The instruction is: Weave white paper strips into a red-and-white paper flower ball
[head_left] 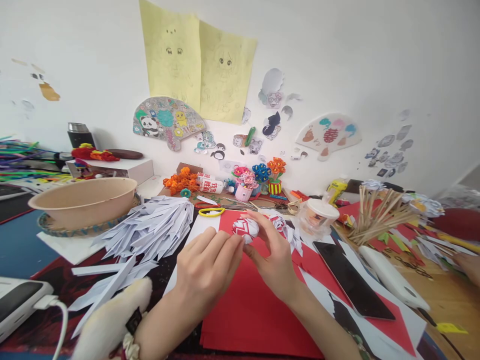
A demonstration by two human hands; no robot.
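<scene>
A small red-and-white folded paper flower (245, 227) is held up between my two hands, above a stack of red paper (255, 315). My right hand (277, 257) curls round its right side, with fingers over the top and the thumb beneath. At its lower left edge my left hand (210, 260) pinches with closed fingers; the fingertips are partly hidden behind the knuckles. Just behind my right hand lies another red-and-white paper piece (277, 223). A pile of folded white paper strips (146, 227) spreads out to the left.
A beige basin (84, 202) stands at the left. Yellow-handled scissors (212, 212) lie behind the hands. To the right are a lidded cup (317, 215), a dark phone (352, 280) and a bundle of wooden sticks (378, 215). Another person's hand (467, 265) shows at the right edge.
</scene>
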